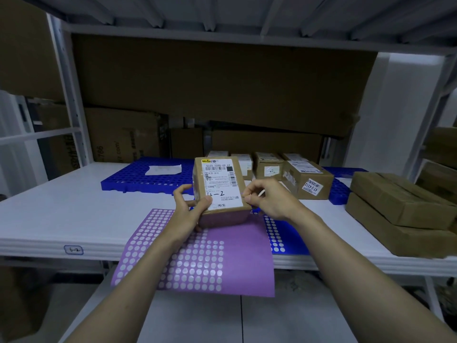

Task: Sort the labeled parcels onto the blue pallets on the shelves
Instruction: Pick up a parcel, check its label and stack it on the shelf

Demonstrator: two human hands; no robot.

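A: Setting, largest first. White metal shelf (74,209), edge tag handwritten "6-2". On it, a blue perforated plastic pallet (138,179). All places below are given from that pallet.

B: What is on it?

A: A row of small brown cardboard parcels with white labels (306,180) covers its right part. Its left part carries only a white paper slip (163,169).

B: In front of it?

A: A purple sheet of round white stickers (197,258) hangs over the shelf edge, with a blue sticker sheet (282,236) to its right.

B: The parcel in hand?

A: Small brown cardboard box with a white shipping label (220,191), marked "6-2" by hand, held above the purple sheet, in front of the pallet. Left hand (190,211) grips its lower left corner, thumb on the label. Right hand (267,199) has fingers curled at its right edge; pinching it or a sticker, cannot tell.

B: Risks?

A: My judgement: a corner grip could let the box twist and drop onto the sheets. Setting it down among the crowded row could knock a neighbour off the pallet.
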